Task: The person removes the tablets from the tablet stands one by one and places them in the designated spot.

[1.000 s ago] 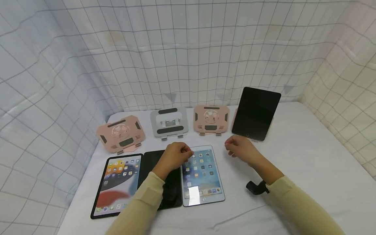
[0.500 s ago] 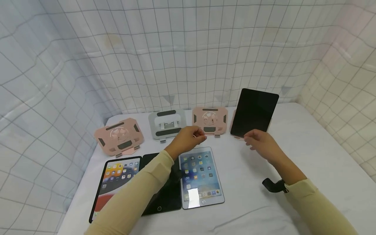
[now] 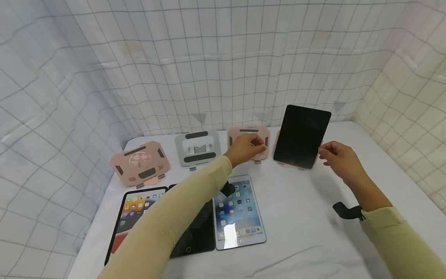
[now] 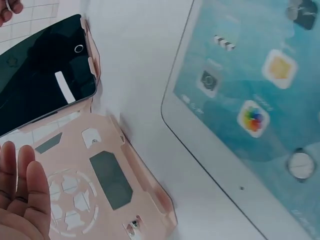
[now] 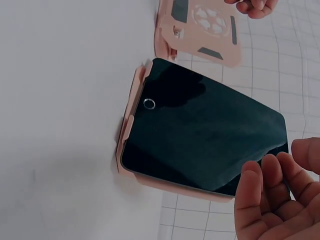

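Observation:
A black tablet (image 3: 302,135) leans upright on a pink stand (image 5: 131,115), whose front clips hold its lower edge. Beside its right edge is my right hand (image 3: 339,159); the right wrist view has those fingertips (image 5: 271,167) loosely bent over the tablet's upper corner, gripping nothing. My left hand (image 3: 245,148) hovers before a second pink stand (image 3: 249,130) left of the tablet, fingers slightly bent and nothing held. That stand, seen close in the left wrist view, has a football-shaped cutout and grey pads. A white-framed tablet (image 3: 240,213) with a lit screen lies flat nearer me.
Farther left are a grey stand (image 3: 198,148) and another pink stand (image 3: 140,162). Two more flat tablets, one black (image 3: 195,240) and one with a lit screen (image 3: 134,205), lie partly under my left sleeve. A white gridded curtain (image 3: 223,69) encloses the table's back and sides.
Both hands have moved right and away from me. The left went from the white-framed tablet to the second pink stand; the right rose to the propped tablet's right edge.

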{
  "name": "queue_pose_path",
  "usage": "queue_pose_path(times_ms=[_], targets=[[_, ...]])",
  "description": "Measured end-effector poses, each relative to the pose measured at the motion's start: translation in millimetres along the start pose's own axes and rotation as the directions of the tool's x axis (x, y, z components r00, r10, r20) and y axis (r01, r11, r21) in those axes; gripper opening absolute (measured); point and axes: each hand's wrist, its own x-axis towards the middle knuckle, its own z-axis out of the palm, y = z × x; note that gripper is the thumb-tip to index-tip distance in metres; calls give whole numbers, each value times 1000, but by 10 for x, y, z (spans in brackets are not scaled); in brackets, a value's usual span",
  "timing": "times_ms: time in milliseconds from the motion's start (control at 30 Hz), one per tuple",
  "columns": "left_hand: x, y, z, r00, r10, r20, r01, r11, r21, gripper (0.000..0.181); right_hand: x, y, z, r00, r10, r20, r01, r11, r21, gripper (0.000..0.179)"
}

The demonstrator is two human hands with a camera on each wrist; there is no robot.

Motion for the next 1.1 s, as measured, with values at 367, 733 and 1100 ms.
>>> queue_pose_path(times_ms=[367, 733, 1100], targets=[[339, 188, 246, 991, -52, -120, 41, 995, -89, 19, 264, 76, -153, 994, 55, -92, -52, 998, 27, 40], [660, 370, 381, 974, -76, -212, 70, 997, -36, 25, 499, 199, -178, 977, 126, -172, -108, 988, 109, 45], [809, 630, 496, 969, -144, -201, 141, 990, -27, 36, 633, 175, -114, 958, 154, -242, -92, 963, 252, 30]])
